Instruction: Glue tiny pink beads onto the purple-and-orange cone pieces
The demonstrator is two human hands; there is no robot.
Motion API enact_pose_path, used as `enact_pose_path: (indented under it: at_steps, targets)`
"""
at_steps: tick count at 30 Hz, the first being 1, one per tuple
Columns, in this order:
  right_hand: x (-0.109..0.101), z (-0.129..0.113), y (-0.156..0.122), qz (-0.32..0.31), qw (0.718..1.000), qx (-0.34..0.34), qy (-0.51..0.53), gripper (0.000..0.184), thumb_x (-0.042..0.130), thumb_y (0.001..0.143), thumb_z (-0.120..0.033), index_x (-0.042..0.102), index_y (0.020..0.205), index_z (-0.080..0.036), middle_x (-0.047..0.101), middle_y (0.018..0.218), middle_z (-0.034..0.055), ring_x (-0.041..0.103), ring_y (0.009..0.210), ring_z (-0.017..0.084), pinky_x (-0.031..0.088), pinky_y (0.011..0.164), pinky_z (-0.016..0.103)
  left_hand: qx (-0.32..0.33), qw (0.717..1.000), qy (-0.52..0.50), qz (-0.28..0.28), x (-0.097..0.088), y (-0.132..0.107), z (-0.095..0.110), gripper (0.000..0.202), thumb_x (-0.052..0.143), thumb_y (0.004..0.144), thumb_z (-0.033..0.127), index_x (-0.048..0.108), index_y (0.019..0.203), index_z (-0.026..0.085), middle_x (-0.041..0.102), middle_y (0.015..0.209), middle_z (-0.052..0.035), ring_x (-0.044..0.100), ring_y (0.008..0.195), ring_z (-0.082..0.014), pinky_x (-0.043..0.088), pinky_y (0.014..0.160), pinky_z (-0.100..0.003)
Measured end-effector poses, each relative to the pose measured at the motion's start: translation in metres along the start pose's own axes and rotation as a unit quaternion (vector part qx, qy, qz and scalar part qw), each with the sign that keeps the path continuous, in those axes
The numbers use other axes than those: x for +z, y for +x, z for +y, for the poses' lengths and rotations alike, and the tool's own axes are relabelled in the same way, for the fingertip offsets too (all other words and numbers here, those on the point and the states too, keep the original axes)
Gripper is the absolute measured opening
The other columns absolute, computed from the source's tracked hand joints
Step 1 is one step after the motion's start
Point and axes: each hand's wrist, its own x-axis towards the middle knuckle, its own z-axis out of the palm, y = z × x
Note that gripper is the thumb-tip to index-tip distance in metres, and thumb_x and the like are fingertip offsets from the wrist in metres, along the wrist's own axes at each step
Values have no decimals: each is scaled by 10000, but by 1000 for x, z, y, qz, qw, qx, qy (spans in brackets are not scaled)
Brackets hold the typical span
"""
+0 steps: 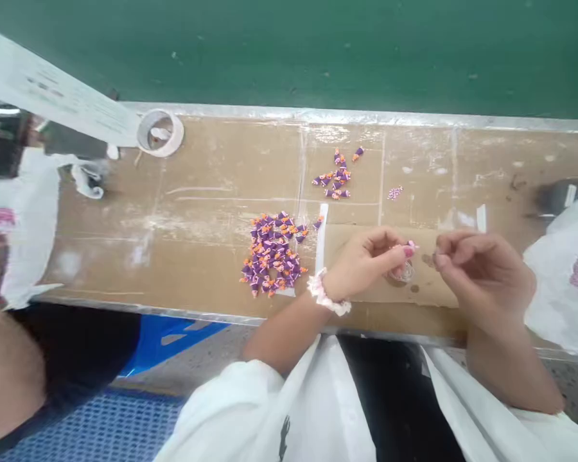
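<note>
My left hand (361, 260), with a white scrunchie on the wrist, pinches a small pink figure (409, 250) between thumb and fingers. Just below it, a small clear round dish (402, 274) rests on a sheet of brown cardboard (366, 294). To the right, my right hand (491, 276) is closed in a pinch; whatever its fingertips hold is too small to make out. A dense pile of small purple and orange figures (272, 253) lies left of my left hand. Several more such figures (337, 183) are scattered farther back.
Tiny pink-and-white pieces (395, 192) lie behind my hands. A tape roll (160, 133) stands at the back left by a propped paper sheet (62, 90). White plastic bags (33, 218) flank the table. A co-worker's arm (9, 359) reaches in at left, near a blue stool (173, 340).
</note>
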Motion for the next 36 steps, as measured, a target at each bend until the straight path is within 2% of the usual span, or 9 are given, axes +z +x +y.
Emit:
enact_pose_path:
  at_steps: [3,6,10,17,25,33,36]
  targets:
    - [4,-6,-1,-2,1000,-2,12,251,650,768,11,537,771,-213,591,757,2,569,697,137,472,597,277,-10,998,-20,-64,-3,-5,-1,342,668,829,465,502,785,168,457,545,72,411,492,-49,321,511,-212]
    - [7,-12,-2,-23,999,22,32,256,626,781,12,523,764,-222,584,727,-3,564,675,141,449,542,264,-34,990,-63,-124,-4,-9,-3,339,651,847,456,470,778,178,377,553,89,321,474,-40,243,478,-211]
    - [8,-17,-2,-54,997,28,54,264,606,792,19,515,798,-229,584,734,-5,565,675,135,469,558,263,-51,977,-104,-178,-4,-11,-5,298,621,875,406,463,772,177,345,591,84,287,499,-45,224,486,-214]
    - [5,-19,-4,-118,992,7,49,263,586,805,11,525,848,-241,587,754,0,590,700,137,501,606,276,-62,975,-103,-187,-3,-10,-8,315,623,862,402,452,726,175,367,596,72,302,503,-51,227,496,-226]
    - [4,-21,-4,-126,991,7,36,253,576,809,-2,539,842,-251,599,743,3,609,701,147,505,581,270,-70,974,-105,-189,-4,-9,-7,304,625,856,375,445,712,177,369,586,75,297,490,-49,219,496,-226]
    - [5,-24,-1,-155,988,-7,18,296,536,776,50,523,843,-238,567,741,-9,598,715,127,512,607,245,-63,979,-56,-186,-6,-8,-8,350,626,856,439,448,703,179,356,575,76,298,512,-61,251,527,-236]
    - [4,-26,0,-162,987,-10,-1,293,525,773,48,516,840,-237,565,740,-13,591,712,121,504,600,236,-62,981,-39,-180,-6,-8,-8,374,649,837,479,475,711,173,504,693,12,460,653,-100,389,641,-257]
